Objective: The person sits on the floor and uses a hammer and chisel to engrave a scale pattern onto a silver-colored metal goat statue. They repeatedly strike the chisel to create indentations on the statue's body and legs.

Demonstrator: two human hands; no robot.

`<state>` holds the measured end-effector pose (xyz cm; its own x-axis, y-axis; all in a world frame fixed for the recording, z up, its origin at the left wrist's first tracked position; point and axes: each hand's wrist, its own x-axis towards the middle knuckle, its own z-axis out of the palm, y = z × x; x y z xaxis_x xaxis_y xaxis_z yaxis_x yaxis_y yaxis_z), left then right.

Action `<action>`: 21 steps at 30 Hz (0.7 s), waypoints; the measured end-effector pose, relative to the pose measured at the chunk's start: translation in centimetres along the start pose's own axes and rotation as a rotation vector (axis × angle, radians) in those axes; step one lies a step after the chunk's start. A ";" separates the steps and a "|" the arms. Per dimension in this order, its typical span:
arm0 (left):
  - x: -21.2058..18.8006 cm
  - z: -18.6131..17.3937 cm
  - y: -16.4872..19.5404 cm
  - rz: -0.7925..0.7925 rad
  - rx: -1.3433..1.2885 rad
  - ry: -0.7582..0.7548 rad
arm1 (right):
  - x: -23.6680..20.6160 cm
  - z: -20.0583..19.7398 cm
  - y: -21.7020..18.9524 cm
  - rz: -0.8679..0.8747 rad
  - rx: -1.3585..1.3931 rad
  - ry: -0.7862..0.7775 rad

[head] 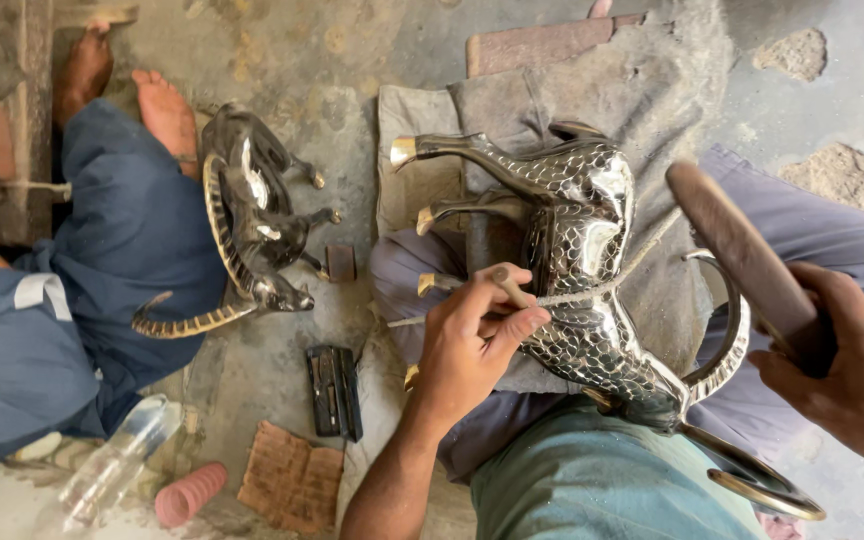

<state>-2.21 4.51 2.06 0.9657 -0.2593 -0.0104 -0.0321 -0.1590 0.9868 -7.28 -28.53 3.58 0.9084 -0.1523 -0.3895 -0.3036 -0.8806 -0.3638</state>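
**On the lap: shiny metal goat**

On the cloth (672,90) over the knees, a metal goat (577,250). Looks heavy, hard, slippery; best held by body or horns. Left hand (467,345) pinched shut around a thin punch (512,290), tip touching the scales. Right hand (852,365) closed on a hammer (737,250), raised just beside.

The right hand (852,370) is cut off by the frame edge, and the wooden mallet (742,255) in it is blurred. The metal goat's (582,260) lower horn (762,490) is partly hidden behind the shirt.
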 end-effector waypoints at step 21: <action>0.6 1.2 0.4 0.142 0.277 -0.078 | 4.4 -5.2 -4.9 -0.371 -0.011 0.114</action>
<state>-1.93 3.09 2.30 0.9242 -0.3682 0.1012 -0.2443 -0.3666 0.8977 -0.33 -27.20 8.05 0.9822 0.1294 -0.1364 0.0542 -0.8897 -0.4532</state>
